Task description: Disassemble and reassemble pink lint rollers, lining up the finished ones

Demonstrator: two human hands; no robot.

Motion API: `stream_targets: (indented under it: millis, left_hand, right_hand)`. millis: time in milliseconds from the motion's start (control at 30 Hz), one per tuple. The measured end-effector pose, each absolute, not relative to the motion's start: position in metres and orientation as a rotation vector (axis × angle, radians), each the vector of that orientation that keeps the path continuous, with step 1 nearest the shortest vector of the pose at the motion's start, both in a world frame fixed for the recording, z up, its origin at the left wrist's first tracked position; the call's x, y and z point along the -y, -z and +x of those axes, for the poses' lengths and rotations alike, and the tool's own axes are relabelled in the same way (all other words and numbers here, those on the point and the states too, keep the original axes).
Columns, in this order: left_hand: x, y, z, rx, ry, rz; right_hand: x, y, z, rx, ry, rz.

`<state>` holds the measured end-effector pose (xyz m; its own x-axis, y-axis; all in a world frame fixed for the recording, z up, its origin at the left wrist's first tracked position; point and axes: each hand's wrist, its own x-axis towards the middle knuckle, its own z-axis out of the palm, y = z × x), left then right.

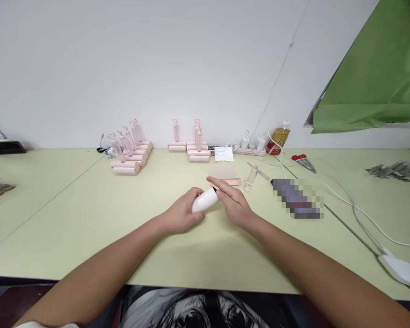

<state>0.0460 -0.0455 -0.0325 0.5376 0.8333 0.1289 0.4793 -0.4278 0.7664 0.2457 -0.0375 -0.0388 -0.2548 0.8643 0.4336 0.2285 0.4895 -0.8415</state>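
Note:
A white roller tube (pixel 205 200) lies between my hands just above the pale green table (pixel 89 218). My left hand (pixel 182 214) is wrapped round its near end. My right hand (pixel 233 202) pinches the far end with its fingers closed on it. Just behind my right hand lie a clear pink tray (pixel 223 173) and a clear pink handle piece (pixel 251 177).
Rows of finished pink rollers (pixel 131 152) and another group (pixel 194 146) stand at the back by the wall. A power strip (pixel 249 148), a bottle (pixel 279 136), red scissors (pixel 304 161), white cables (pixel 358 209) and a green sheet (pixel 372 82) are to the right.

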Motion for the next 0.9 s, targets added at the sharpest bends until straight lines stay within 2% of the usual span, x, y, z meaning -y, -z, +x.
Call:
stream_targets:
  millis: [200, 633, 900]
  left_hand:
    - [0.047, 0.0358, 0.0483, -1.042, -0.667, 2.064]
    - [0.0495, 0.0353, 0.0551, -1.033, -0.769, 1.947]
    - [0.0503, 0.0351, 0.0547, -1.022, -0.759, 1.948]
  right_hand:
    - [0.0389, 0.0406, 0.244, 1.742, -0.872, -0.855]
    - [0.039, 0.0424, 0.2415, 1.576, -0.716, -0.763]
    - [0.0422, 0.0387, 0.2408, 1.548, -0.806, -0.733]
